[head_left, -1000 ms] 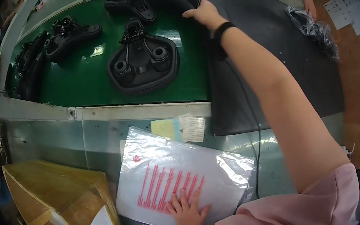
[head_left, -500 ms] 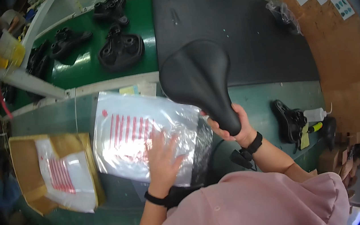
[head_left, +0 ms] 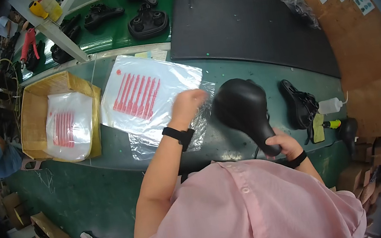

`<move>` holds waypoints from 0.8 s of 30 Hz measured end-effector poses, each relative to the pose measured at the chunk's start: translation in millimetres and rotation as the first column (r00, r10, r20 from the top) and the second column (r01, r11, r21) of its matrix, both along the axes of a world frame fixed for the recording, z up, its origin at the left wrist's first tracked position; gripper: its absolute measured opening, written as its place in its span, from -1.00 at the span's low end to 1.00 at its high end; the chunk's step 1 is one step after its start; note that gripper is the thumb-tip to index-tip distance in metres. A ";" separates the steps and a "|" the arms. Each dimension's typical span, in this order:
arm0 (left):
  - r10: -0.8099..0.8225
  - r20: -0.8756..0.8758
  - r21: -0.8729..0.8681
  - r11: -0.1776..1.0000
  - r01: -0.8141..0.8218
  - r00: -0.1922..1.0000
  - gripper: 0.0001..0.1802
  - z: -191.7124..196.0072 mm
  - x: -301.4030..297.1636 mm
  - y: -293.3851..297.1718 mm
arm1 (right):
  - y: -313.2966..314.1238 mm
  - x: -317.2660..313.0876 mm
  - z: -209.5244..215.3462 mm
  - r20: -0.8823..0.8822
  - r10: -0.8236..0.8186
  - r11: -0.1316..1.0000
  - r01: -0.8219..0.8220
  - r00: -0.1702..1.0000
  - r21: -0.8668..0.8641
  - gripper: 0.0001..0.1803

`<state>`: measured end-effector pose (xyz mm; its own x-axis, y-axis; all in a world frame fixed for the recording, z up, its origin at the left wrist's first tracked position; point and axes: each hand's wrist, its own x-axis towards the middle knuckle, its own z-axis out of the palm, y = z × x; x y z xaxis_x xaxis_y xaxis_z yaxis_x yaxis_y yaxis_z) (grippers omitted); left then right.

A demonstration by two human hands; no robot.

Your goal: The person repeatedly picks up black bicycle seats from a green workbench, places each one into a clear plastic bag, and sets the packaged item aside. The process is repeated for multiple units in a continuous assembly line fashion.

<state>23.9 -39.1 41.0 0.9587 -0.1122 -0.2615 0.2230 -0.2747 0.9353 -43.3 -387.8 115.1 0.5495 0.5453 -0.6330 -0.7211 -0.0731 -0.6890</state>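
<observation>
A black bicycle saddle (head_left: 244,106) is held over the near part of the bench, with its narrow nose toward me. My right hand (head_left: 287,144) is closed around that nose. To the left lies a stack of printed plastic bags (head_left: 142,86), white with red lines, with crinkled clear plastic (head_left: 203,126) beneath it. Above the right edge of these bags is my left hand (head_left: 190,105), apart from the saddle. Its fingers look curled but are smeared by motion, so whether they hold any plastic is unclear.
A yellow-brown box (head_left: 27,124) with more printed bags stands at the left. Upside-down saddles (head_left: 149,23) rest on a green surface beyond. A black mat (head_left: 246,26) covers the far bench. At the right are another saddle (head_left: 297,105), a squeeze bottle (head_left: 330,105) and a wooden board (head_left: 365,59).
The saddle has come nearer to me and rightward in my right hand. My left hand has left its flat, spread place on the bags and moved right. The whole view has shifted.
</observation>
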 end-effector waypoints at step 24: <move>0.403 0.088 -0.014 0.915 -0.403 0.911 -0.77 -53.7 -33.6 70.1 | 65.3 38.9 -62.1 0.046 -0.325 0.935 0.314 0.945 0.165 -0.50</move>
<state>-9.7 31.1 -12.7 0.9411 0.2896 -0.1746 0.2333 -0.1823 0.9552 -4.4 -322.5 53.0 0.7510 0.4212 -0.5085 -0.6379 0.2636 -0.7237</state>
